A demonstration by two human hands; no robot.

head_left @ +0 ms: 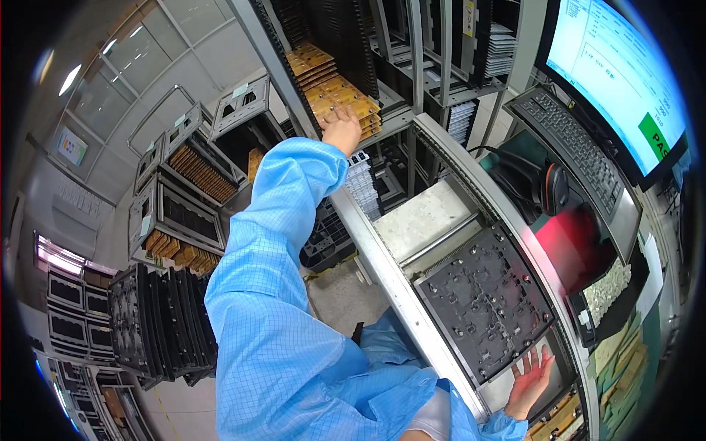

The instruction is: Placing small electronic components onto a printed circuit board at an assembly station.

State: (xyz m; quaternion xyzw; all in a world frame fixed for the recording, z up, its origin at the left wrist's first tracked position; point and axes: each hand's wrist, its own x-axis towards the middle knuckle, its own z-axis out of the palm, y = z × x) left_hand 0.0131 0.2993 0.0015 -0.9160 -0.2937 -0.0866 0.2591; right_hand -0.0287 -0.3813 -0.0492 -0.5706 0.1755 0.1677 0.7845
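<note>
My left arm, in a blue checked sleeve, reaches up to a black slotted rack [323,37] with several yellow-orange circuit board panels [334,99] stacked in it. My left hand [343,129] lies at the near edge of these panels, its fingers stretched out over the top one. Low on the right, my right hand [531,382] is open, fingers spread and nothing in it. It is beside the near end of a black fixture plate [485,298], which sits between the rails of a conveyor [397,287]. Small metal studs and cut-out pockets cover the plate.
A monitor [618,66], a keyboard [573,140] and a handheld scanner [551,187] stand on the right. More board racks [195,158] fill the left, with upright black plates [158,323] below them. Green-brown strips [625,375] lie at the lower right.
</note>
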